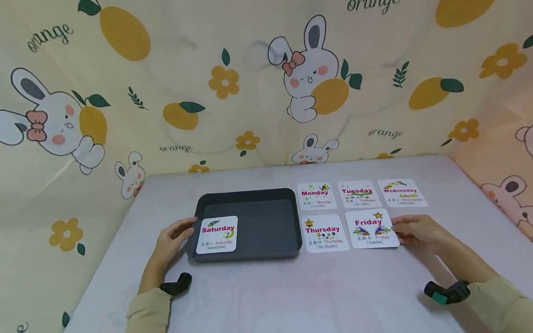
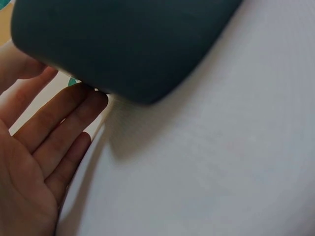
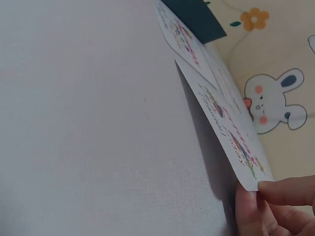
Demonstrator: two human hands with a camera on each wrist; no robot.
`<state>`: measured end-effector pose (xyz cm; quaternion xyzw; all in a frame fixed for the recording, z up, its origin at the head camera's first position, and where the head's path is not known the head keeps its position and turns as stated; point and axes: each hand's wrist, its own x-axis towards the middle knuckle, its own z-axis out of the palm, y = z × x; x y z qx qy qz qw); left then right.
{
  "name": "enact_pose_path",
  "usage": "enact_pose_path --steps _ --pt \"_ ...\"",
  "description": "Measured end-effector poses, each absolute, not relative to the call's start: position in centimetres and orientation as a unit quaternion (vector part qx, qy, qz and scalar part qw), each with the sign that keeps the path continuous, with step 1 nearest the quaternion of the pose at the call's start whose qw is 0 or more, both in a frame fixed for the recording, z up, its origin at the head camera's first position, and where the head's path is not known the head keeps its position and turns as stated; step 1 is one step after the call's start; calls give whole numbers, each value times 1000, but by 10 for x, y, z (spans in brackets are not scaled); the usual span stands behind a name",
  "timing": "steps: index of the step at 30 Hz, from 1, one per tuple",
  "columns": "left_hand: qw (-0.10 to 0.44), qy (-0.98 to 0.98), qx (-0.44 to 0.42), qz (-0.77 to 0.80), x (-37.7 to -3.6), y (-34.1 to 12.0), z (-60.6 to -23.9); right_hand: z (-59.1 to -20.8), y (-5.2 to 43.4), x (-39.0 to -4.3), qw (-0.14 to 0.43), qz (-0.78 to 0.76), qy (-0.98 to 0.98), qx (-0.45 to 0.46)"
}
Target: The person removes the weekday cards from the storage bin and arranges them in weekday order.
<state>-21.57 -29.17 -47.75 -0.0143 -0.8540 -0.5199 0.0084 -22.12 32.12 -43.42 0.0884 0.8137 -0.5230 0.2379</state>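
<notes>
While a pale cloth is covering the table [image 1: 272, 300] across the lower frame, a cream backdrop [image 1: 245, 78] printed with rabbits and oranges is hanging behind it. At centre a dark tray [image 1: 269, 226] is sitting with the Saturday card [image 1: 217, 234] lying in its left part. Right of it, Monday [image 1: 316, 195], Tuesday [image 1: 358, 194] and Wednesday [image 1: 401, 192] are forming a row, Thursday [image 1: 324, 232] lying below. The left hand [image 1: 173, 238] is resting with straight fingers against the tray's left rim; the left wrist view is showing the fingertips [image 2: 91, 101] touching the tray's rounded corner. The right hand [image 1: 418, 229] is pinching the Friday card [image 1: 373, 228] at its right edge, and only the right wrist view is revealing that edge lifted off the cloth.
</notes>
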Motion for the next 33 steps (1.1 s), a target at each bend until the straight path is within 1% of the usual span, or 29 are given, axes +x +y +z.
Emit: enact_pose_path --steps 13,26,33 --pt "18 -852 -24 -523 -218 -290 -481 -433 319 -226 217 -476 848 88" --pt "3 -849 -14 -528 -216 -289 -478 -430 315 -217 172 -441 876 93" --pt "-1 -853 -7 -522 -216 -291 -479 -429 314 -216 164 -444 876 97"
